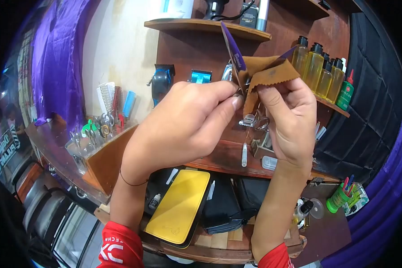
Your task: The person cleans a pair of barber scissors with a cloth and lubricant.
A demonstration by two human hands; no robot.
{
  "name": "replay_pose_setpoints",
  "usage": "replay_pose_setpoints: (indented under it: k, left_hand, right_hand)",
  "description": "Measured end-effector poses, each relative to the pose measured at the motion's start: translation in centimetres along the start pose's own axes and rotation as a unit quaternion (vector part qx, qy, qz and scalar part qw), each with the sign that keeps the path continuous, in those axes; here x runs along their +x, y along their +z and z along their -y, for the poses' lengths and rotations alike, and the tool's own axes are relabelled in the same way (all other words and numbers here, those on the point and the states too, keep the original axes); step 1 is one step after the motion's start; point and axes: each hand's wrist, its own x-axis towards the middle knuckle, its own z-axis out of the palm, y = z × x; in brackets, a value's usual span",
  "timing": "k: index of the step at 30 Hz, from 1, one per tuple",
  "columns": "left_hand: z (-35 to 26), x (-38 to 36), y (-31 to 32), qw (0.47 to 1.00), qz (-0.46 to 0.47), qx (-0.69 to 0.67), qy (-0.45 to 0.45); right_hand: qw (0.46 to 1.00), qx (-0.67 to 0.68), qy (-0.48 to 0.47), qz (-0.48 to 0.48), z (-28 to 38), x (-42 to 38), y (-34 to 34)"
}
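Note:
In front of me, my left hand [183, 120] is closed, thumb and fingers pinching a pair of scissors near the middle. Its purple blade [234, 51] with pale lettering points up and is spread from the other purple blade. A brown cloth [272, 73] with a zigzag edge lies over and around that second blade. My right hand [292, 118] grips this cloth between thumb and fingers. Below the cloth hangs a metal finger ring [261, 123], apparently the scissors' handle. The pivot is mostly hidden by my left fingers and the cloth.
Several scissors [98, 127] and combs [111, 98] stand in a holder at left. Hair clippers [162, 85] hang behind. Oil bottles [315, 67] line the right shelf. A yellow case [178, 207] and black pouch [223, 205] lie below. A green pen cup [338, 199] stands right.

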Motion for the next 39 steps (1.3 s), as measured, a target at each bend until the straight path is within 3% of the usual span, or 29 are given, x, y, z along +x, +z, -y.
replay_pose_setpoints:
  k: [3, 5, 12, 15, 18, 20, 24, 26, 30, 33, 35, 39]
  left_hand:
    - [-0.5, 0.0, -0.1, 0.999, 0.004, -0.030, -0.014]
    - [-0.4, -0.1, -0.1, 0.999, 0.006, -0.048, -0.017]
    - [0.1, -0.2, 0.0, 0.998, 0.022, -0.051, 0.017]
    - [-0.1, -0.2, -0.1, 0.999, 0.034, -0.042, 0.004]
    - [0.0, -0.2, 0.0, 0.999, 0.019, -0.039, 0.004]
    - [-0.2, -0.2, -0.1, 0.999, 0.025, -0.042, -0.006]
    - [-0.1, -0.4, 0.0, 0.998, 0.010, -0.064, -0.012]
    - [-0.3, -0.5, -0.6, 0.997, 0.026, -0.062, -0.025]
    - [-0.7, -0.5, -0.9, 0.997, 0.052, -0.044, -0.025]
    - [-0.2, -0.4, -0.1, 0.999, 0.032, -0.028, -0.019]
    - [0.0, -0.4, 0.3, 0.999, 0.022, -0.030, -0.006]
    - [-0.4, -0.2, 0.5, 0.998, 0.000, -0.061, -0.016]
  right_hand:
    - [0.999, -0.026, 0.029, -0.024, 0.2, 0.0, 0.3]
    - [0.999, -0.020, -0.036, -0.010, 0.2, 0.0, 0.3]
    - [0.999, 0.047, -0.017, 0.012, 0.1, -0.2, -0.4]
    - [0.994, 0.084, -0.056, 0.038, -0.3, -0.1, -0.4]
    - [0.992, 0.054, -0.105, 0.037, -0.2, 0.1, 0.4]
    - [0.990, -0.070, -0.118, -0.044, -0.1, 0.0, 0.8]
    - [0.991, -0.069, -0.101, -0.049, 0.2, 0.0, 0.9]
    - [0.998, -0.027, -0.055, 0.027, 0.3, -0.1, 0.1]
    - [0.995, 0.032, -0.075, 0.060, -0.1, 0.0, -0.4]
    - [0.998, -0.001, -0.061, 0.031, 0.1, 0.0, 0.1]
    - [0.993, -0.039, -0.104, -0.037, -0.2, 0.2, 0.6]
    - [0.993, -0.034, -0.102, -0.041, -0.4, 0.3, 0.4]
